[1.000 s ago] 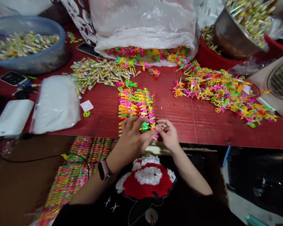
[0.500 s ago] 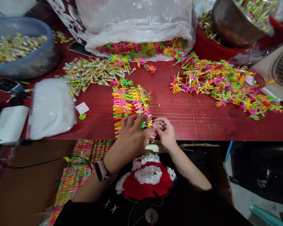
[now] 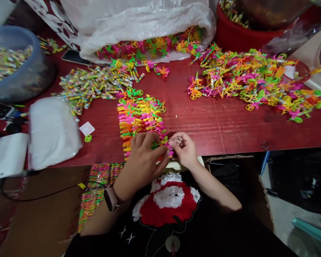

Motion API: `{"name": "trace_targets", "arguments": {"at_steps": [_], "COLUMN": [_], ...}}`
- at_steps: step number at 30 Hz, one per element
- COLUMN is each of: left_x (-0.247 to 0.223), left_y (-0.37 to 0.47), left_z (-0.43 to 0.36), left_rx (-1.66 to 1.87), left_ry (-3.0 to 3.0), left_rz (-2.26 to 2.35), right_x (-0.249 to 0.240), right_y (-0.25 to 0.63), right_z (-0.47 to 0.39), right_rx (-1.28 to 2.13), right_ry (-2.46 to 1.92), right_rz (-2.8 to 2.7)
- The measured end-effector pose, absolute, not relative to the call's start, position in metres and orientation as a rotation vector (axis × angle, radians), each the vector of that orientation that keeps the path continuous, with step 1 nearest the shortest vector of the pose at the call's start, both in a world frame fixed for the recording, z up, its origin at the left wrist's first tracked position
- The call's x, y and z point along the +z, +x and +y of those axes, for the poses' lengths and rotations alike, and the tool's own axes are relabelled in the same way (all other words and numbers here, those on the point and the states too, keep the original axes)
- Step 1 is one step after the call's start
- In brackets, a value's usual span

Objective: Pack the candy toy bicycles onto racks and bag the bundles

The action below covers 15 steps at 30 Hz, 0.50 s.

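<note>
Left hand [image 3: 144, 155] and right hand [image 3: 186, 150] at near end of stacked colourful plastic pieces [image 3: 139, 119], on red counter [image 3: 198, 123]
Left grip half curled over the stack, thumb close to forefinger, can't tell if it has hold of anything; right grip nearly closed, thumb and fingertips together at the stack's right edge (anything pinched there is too small to make out); loose plastic heap [image 3: 230, 80] off to the right, printed tubes [image 3: 92, 85] piled beyond the stack on the left
</note>
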<state>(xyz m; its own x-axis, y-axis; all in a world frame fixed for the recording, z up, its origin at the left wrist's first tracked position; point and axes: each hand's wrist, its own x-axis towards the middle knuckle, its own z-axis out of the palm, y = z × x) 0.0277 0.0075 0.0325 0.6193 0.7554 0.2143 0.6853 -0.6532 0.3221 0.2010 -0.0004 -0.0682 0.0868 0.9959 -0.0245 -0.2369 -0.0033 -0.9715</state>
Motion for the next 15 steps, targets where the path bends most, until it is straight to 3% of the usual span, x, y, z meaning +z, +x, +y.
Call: {"name": "trace_targets", "arguments": {"at_steps": [8,15], "left_x": [0.032,0.019], "left_y": [0.028,-0.014], "left_z": [-0.001,0.002], "left_rx": [0.841,1.268], "left_ry": [2.440,1.845], "left_rz": [1.255,1.646], "right_x": [-0.068,-0.067], "right_y": [0.212,0.213], "right_z": [0.000,-0.002], "right_rx": [1.312,1.326], "right_ry": [-1.032,-1.037], "right_rz": [-1.006,-1.066]}}
